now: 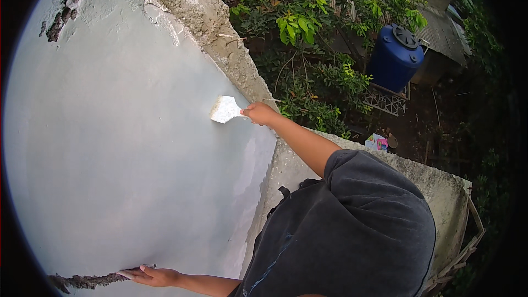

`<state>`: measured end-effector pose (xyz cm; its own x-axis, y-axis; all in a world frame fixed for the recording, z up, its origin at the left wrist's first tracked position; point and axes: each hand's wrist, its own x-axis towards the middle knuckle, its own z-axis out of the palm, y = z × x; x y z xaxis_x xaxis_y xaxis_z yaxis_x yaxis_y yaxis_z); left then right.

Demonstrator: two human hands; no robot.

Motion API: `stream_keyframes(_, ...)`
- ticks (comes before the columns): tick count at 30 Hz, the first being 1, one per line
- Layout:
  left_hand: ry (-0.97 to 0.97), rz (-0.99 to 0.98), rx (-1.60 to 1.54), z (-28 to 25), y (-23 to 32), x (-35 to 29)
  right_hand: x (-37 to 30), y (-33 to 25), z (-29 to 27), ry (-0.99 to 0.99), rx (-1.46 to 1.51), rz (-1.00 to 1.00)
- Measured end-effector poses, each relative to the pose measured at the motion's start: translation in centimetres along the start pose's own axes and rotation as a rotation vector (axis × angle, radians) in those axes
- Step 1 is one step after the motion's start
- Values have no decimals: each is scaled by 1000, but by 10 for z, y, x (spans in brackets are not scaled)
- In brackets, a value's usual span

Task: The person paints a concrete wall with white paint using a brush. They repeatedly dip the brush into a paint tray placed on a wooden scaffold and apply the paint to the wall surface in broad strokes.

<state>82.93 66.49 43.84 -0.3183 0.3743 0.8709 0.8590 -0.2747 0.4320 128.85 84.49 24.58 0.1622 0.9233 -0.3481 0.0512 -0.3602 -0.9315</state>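
My right hand [260, 114] is closed round the handle of a wide, flat paintbrush [226, 110]. White paint coats the brush, and its bristles face the pale bluish-white wall [137, 132]; whether they touch it I cannot tell. Down at the lower left, my left hand [151, 276] lies with fingers stretched out against the same wall. Its fingertips are at the end of a dark, rough-edged gap [88, 281]. The paint ends unevenly in a lighter strip along the wall's right side.
Bare, rough concrete [220, 33] borders the wall at the upper right. A concrete ledge [429, 179] runs to my right, with wooden sticks [462, 253] at its end. Beyond and below are leafy branches [308, 27], a blue water tank [396, 58] and a roof [443, 27].
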Motion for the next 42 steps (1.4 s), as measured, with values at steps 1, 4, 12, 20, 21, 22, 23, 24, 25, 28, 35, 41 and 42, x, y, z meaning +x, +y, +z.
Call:
stream_keyframes(1,-4,7,8,-2,-1,0,2,21,0,27,-206,-4)
stream_keyframes(4,-9,18,-14,-1,-3,1,5,62,4,100,-515,-38)
stream_keyframes(12,-14,-3,-5,-4,-1,1,-53,-81,11,57,130,-232)
stream_keyframes(20,-13,-22,-36,-3,6,0,-62,-69,45,54,-7,-267)
stream_keyframes(21,-19,-12,-50,-3,4,2,-60,-51,50,60,4,-245)
stream_keyframes(22,-27,-2,-66,-3,3,3,-56,-26,54,133,-59,-210)
stream_keyframes(23,-25,-3,-69,-3,4,2,-54,-1,56,205,-120,-170)
stream_keyframes(24,-25,-5,-70,-3,5,2,-53,16,55,133,-202,-117)
stream_keyframes(25,-23,-7,-73,-3,5,1,-55,28,52,62,-284,-65)
stream_keyframes(28,-29,-10,-87,-2,2,1,-56,32,52,-5,-258,-82)
stream_keyframes(35,-28,-1,-16,-7,-3,0,-103,-81,42,-117,183,-317)
stream_keyframes(41,-51,-2,-79,-8,1,0,-78,-49,59,-112,172,-215)
stream_keyframes(42,-63,11,-95,-7,4,1,-67,-22,63,-88,156,-183)
